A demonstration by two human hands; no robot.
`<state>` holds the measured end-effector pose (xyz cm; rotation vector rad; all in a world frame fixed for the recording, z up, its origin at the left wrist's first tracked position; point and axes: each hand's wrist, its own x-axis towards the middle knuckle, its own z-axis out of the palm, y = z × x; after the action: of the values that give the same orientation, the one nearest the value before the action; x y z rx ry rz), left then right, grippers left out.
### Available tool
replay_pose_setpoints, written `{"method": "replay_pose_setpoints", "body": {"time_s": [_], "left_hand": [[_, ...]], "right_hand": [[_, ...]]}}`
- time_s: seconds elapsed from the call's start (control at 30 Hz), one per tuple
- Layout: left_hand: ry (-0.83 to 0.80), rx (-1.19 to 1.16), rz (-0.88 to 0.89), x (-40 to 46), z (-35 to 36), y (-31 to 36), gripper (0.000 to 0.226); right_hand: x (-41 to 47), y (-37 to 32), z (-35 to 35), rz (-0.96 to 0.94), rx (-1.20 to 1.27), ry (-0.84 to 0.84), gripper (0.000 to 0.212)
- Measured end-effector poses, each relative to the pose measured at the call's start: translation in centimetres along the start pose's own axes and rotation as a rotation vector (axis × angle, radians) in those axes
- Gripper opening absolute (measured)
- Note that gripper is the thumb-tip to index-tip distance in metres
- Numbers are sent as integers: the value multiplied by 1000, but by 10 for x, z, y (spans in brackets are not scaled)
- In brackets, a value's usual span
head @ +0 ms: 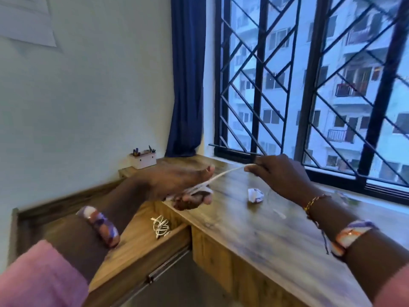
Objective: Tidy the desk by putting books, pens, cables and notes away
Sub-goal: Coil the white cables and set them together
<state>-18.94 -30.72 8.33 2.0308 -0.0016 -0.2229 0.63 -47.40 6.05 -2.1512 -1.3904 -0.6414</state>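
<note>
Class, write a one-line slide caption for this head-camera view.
Left hand and right hand wind a white cable above an open drawer holding another coiled cable.

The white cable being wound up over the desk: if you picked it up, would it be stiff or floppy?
Probably floppy: the white cable wraps in loops round the left hand and runs straight only where the right hand pulls it taut. Likely light too, since a pinch holds it. The bundled cable in the open drawer lies in loose coils.

White cable [223,173] stretched taut above desk, coiled cable [160,226] in drawer (open)
</note>
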Motion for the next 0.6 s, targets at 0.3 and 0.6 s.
{"method": "replay_pose_setpoints", "body": {"time_s": [0.3,0.6], "left_hand": [[506,-1404,911,-76,16,89,22],[1676,869,365,-110,-61,49,15]], "right_hand": [[-38,-78,-38,-97,-159,-144,34],[-59,-33,-72,78,256,-348,23]]}}
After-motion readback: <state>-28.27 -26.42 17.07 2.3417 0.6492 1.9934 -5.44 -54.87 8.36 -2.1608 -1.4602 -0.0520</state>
